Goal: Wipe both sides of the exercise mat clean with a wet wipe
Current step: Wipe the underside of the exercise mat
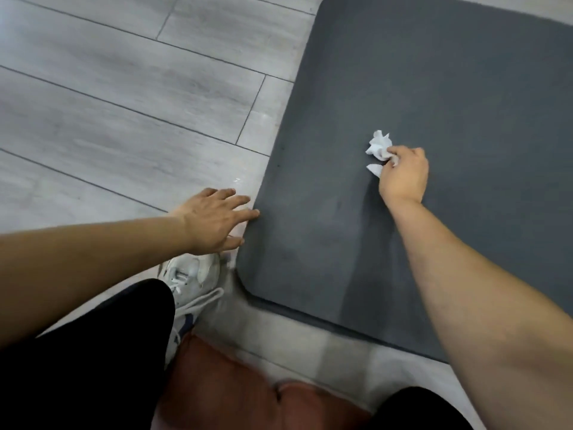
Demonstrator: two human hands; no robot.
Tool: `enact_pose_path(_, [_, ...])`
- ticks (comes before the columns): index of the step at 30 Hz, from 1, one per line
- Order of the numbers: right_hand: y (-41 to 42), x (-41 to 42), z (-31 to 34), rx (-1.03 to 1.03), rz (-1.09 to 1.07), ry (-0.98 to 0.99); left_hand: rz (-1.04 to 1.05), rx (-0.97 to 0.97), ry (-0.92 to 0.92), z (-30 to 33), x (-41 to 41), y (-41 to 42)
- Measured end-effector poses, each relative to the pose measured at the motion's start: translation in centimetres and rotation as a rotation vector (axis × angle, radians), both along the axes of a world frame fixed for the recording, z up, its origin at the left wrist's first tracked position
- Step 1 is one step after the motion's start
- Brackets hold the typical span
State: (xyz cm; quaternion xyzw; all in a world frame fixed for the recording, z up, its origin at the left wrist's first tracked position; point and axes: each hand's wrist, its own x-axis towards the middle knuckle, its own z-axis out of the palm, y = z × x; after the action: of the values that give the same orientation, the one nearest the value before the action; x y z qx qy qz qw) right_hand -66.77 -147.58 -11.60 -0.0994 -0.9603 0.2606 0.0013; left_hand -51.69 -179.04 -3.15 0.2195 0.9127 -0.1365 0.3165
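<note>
Across the upper left of the frame runs a pale grey plank floor (124, 97), and along the bottom left a black trouser leg (86, 352) ends in a white laced sneaker (192, 283). Just above that shoe the left hand (214, 221) lies with fingers straight and spread wide, holding nothing — its fingertips (252, 214) reach the left edge of the exercise mat (449, 88), near its rounded lower-left corner. At bottom centre sits a reddish-brown object (223, 386) (too blurred to identify). The dark grey mat lies flat on the floor and fills the centre and right of the frame, with a faintly darker streak running down its lower part. On the mat, right of centre, the right hand (403, 175) has its fingers curled round a crumpled white wet wipe (379, 148) — the wipe juts out to the upper left of the knuckles and rests against the mat's surface.
</note>
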Motion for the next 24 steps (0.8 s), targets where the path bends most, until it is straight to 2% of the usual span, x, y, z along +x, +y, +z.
enact_pose_path(4, [1.6, 0.7, 1.6, 0.076, 0.143, -0.108, 0.046, 0.029, -0.046, 1.7, 0.7, 0.2])
enact_pose_path(7, [1.6, 1.3, 0.8, 0.015, -0.039, -0.054, -0.026, 0.062, -0.031, -0.1, 0.2, 0.7])
enact_pose_path(10, [-3.7, 2.8, -0.3, -0.078, -0.233, 0.016, -0.073, 0.109, -0.016, -4.1, 1.5, -0.7])
enact_pose_path(12, [-9.5, 5.8, -1.1, -0.157, -0.077, 0.077, -0.074, 0.226, 0.096, -6.7, 2.6, -1.8])
enact_pose_path(15, [-16.8, 10.8, -1.8, -0.122, 0.401, 0.129, -0.023, 0.355, 0.232, -9.5, 4.2, -3.3])
enact_pose_path(17, [-16.3, 10.5, -1.7, -0.073, 0.619, 0.174, 0.001, 0.44, 0.288, -10.4, 5.0, -3.5])
enact_pose_path(19, [-13.1, 8.8, -1.5, 0.098, 0.705, 0.225, 0.024, 0.499, 0.346, -10.9, 5.7, -3.6])
enact_pose_path(21, [-8.8, 6.2, -1.4, 0.21, 0.489, 0.22, 0.044, 0.534, 0.367, -10.9, 6.0, -3.6])
enact_pose_path(24, [-7.0, 4.6, -1.1, 0.183, -0.09, 0.07, 0.105, 0.556, 0.341, -10.7, 6.2, -3.6])
